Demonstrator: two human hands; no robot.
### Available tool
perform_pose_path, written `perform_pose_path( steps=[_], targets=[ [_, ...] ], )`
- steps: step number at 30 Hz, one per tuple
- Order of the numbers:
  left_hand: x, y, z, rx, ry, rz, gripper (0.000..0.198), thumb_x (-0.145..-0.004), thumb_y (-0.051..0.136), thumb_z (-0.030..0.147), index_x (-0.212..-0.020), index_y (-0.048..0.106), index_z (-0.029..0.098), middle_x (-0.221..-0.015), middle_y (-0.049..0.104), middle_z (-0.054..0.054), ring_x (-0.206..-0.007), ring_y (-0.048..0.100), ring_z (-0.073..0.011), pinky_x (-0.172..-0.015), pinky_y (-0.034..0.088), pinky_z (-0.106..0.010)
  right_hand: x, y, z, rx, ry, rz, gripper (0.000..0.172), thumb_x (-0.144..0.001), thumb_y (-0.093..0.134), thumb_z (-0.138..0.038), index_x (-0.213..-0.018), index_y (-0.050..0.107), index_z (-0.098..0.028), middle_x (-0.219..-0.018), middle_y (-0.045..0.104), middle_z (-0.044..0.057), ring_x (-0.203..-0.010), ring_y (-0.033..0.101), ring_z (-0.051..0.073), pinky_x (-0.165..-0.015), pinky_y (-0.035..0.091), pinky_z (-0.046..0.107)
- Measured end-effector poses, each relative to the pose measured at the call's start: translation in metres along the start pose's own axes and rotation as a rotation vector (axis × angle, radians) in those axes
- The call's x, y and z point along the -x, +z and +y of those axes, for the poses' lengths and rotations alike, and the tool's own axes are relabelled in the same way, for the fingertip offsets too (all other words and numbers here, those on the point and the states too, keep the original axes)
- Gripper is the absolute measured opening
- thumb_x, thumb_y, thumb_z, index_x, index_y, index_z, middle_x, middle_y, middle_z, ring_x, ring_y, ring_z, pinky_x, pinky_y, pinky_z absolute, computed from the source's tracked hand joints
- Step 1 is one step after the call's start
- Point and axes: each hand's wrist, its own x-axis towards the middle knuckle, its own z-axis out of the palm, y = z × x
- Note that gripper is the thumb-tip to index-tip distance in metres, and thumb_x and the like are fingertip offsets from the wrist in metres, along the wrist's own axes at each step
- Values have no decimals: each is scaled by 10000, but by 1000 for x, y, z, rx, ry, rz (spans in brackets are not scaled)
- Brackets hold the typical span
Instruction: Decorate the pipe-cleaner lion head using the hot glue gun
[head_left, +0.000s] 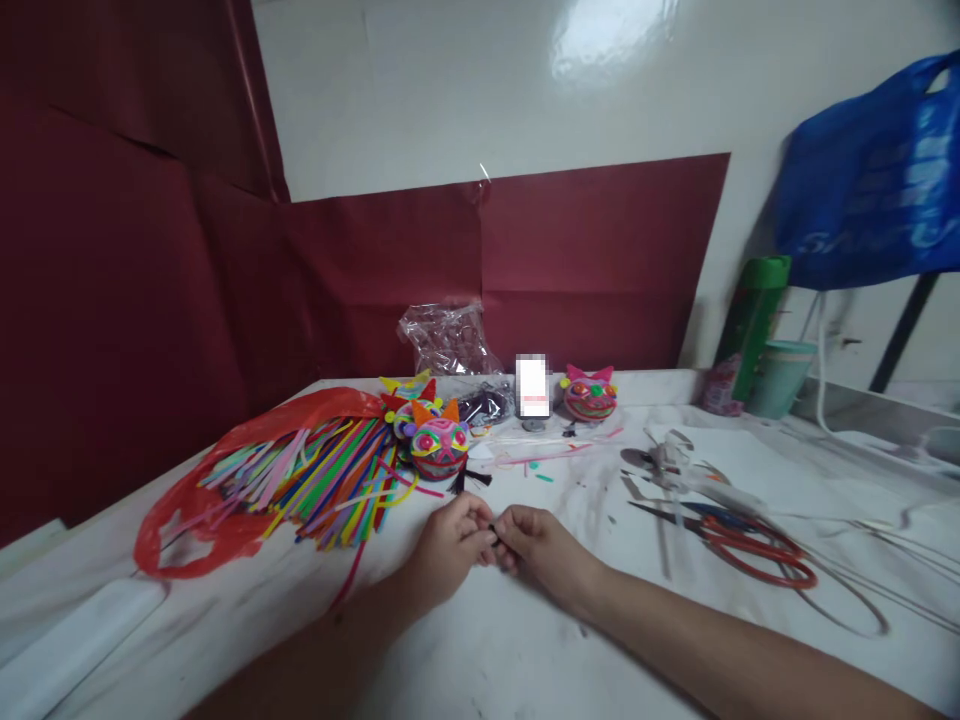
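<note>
My left hand (450, 545) and my right hand (536, 545) meet fingertip to fingertip low over the white table (525, 640). Together they pinch a small dark piece (493, 530), too small to identify. Just beyond them sits a colourful craft animal head (440, 445) with orange ears, and a black tuft (469, 480) lies by it. A second head with red ears (409, 410) stands behind it. Farther right is a third, pink-eared head (590, 395).
A red plastic bag (195, 500) with several coloured pipe cleaners (330, 480) spreads at left. Red-handled scissors (757, 545), metal tools (660, 460) and wires (862, 610) lie at right. A clear bag (446, 340), a green bottle (754, 325) and a teal cup (780, 378) stand at the back.
</note>
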Motion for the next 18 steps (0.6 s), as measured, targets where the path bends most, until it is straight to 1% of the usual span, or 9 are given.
perform_pose_path(
  steps=[2, 4, 7, 10, 12, 14, 16, 18],
  targets=[
    [0, 1, 4, 17, -3, 13, 209, -624, 664, 261, -776, 541, 188, -613, 561, 56, -513, 563, -99, -520, 422, -235, 1, 1, -3, -89, -4, 17, 479, -665, 725, -649, -644, 594, -189, -558, 636, 1, -477, 466, 100, -514, 354, 249],
    [-2, 0, 6, -16, -13, 43, 179, -636, 664, 288, -727, 553, 180, -567, 573, 43, -513, 544, -103, -535, 415, -241, 1, 2, -3, -156, -16, 45, 471, -610, 785, -619, -664, 619, -181, -567, 646, 2, -507, 489, 106, -531, 368, 248],
    [-5, 0, 6, -72, -29, 52, 175, -629, 653, 319, -664, 553, 180, -517, 582, 26, -513, 525, -114, -541, 398, -248, 1, 2, -1, -165, -22, 89, 451, -582, 816, -581, -669, 620, -184, -562, 639, -10, -526, 504, 112, -542, 383, 250],
    [-4, 1, 4, -131, -42, 64, 154, -599, 626, 307, -653, 543, 190, -507, 569, 35, -506, 507, -114, -521, 365, -239, 2, 0, 4, -150, -21, 110, 411, -623, 797, -552, -670, 608, -190, -544, 609, -29, -516, 486, 110, -540, 371, 252],
    [-3, 2, 4, -211, -51, 77, 129, -597, 594, 302, -632, 525, 198, -479, 539, 47, -475, 466, -105, -490, 323, -230, 3, -1, 7, -127, -24, 120, 367, -640, 802, -502, -680, 615, -188, -525, 563, -52, -493, 434, 97, -515, 329, 242],
    [-2, 3, 4, -269, -58, 81, 121, -600, 570, 308, -620, 509, 205, -464, 523, 51, -454, 430, -101, -468, 291, -226, 3, -2, 10, -47, -48, 120, 332, -675, 781, -471, -682, 602, -192, -512, 509, -73, -475, 375, 87, -487, 281, 235],
    [-2, 4, 4, -266, -64, 87, 131, -609, 555, 328, -626, 498, 212, -467, 530, 47, -457, 431, -105, -469, 297, -225, 3, -3, 12, 39, -75, 106, 317, -739, 713, -475, -677, 559, -205, -510, 482, -77, -468, 351, 89, -469, 266, 232],
    [-2, 4, 4, -244, -63, 88, 143, -625, 542, 348, -645, 492, 216, -475, 546, 38, -473, 457, -117, -489, 329, -231, 3, -3, 11, 173, -106, 72, 276, -831, 597, -441, -693, 523, -213, -531, 508, -62, -482, 387, 98, -475, 303, 228]
  ],
)
